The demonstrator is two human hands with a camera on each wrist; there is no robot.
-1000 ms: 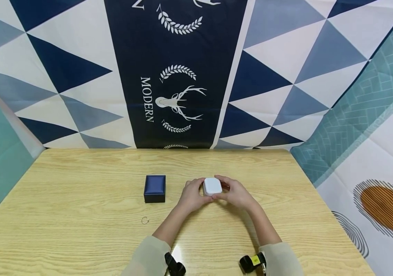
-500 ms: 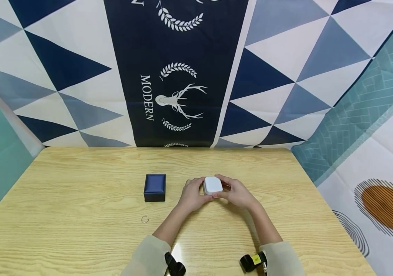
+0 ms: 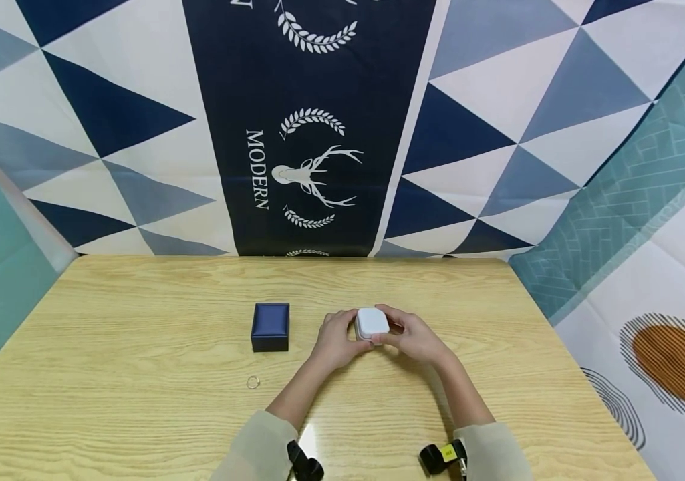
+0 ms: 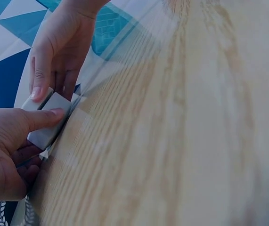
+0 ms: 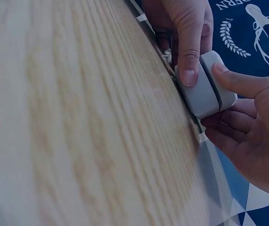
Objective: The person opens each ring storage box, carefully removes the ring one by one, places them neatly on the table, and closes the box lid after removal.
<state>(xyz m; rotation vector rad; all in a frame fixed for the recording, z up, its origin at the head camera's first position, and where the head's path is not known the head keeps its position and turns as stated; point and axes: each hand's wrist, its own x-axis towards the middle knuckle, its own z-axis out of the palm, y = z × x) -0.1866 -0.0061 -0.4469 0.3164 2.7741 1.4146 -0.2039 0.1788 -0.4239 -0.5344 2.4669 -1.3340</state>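
Note:
Right of the table's centre, a small white box with rounded corners is held between both hands. In the right wrist view a dark seam parts its lid from its base. My left hand grips the base, its thumb on the near side and its fingers behind. My right hand pinches the lid from the right, between thumb and fingers. Left of the hands sits a dark blue box with its lid down. A thin ring lies in front of that box.
The hands work over a light wooden table. At its far edge hangs a patterned cloth, with more cloth on both sides. Each sleeve end bears a black wrist camera, the left camera and the right camera.

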